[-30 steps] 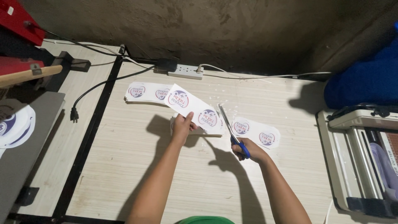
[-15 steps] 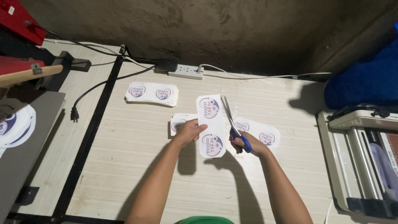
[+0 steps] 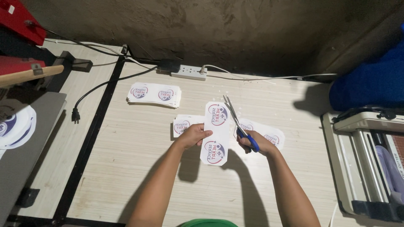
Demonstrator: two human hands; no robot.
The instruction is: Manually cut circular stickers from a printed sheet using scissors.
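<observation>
- Left hand (image 3: 194, 135), mid-frame, pinches a white printed paper strip with two round logos (image 3: 216, 133) by its left edge.
- Right hand (image 3: 257, 142) grips blue-handled scissors (image 3: 238, 124), blades parted at the strip's right edge.

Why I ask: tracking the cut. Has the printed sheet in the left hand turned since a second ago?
Yes. The printed sheet swung from slanted to pointing at the power strip.

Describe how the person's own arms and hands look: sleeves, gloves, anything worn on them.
Both forearms are bare, with no sleeves in view as far up as the picture shows. The left hand and the right hand wear no gloves; no watch, bracelet or ring is visible, though small rings would be too fine to tell. A bit of green clothing shows at the bottom edge.
</observation>
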